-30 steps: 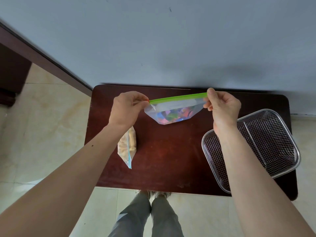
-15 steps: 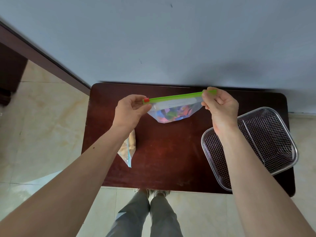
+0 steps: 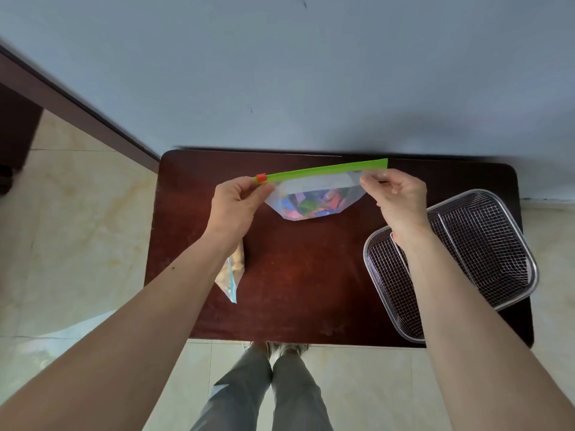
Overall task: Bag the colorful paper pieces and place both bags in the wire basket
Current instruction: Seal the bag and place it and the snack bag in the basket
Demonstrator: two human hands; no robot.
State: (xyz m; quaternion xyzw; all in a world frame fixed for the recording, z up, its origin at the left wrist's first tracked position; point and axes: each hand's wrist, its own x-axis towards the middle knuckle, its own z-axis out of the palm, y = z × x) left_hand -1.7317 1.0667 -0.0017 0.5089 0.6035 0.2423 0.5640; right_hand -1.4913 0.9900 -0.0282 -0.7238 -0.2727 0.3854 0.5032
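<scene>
A clear zip bag [image 3: 311, 202] full of colourful paper pieces hangs above the dark table [image 3: 298, 275]. Its green zip strip [image 3: 326, 171] stretches between my hands, with a red slider [image 3: 261, 178] at the left end. My left hand [image 3: 236, 206] pinches that left end by the slider. My right hand [image 3: 395, 197] pinches the bag just under the strip near its right end. A second clear bag [image 3: 232, 273] with pale contents and a blue seal lies on the table's left side, partly under my left forearm. The wire basket [image 3: 485, 244] sits at the right, with nothing in it.
The small table stands against a grey-blue wall [image 3: 280, 73]. The basket overhangs the table's front right edge. Tiled floor [image 3: 77, 213] lies to the left and in front, where my legs [image 3: 273, 390] show. A dark skirting board [image 3: 77, 110] runs along the left.
The red slider has come into view at the strip's left end by my left fingers. My right hand's grip has shifted from the strip's end to just below it, leaving the green tip exposed.
</scene>
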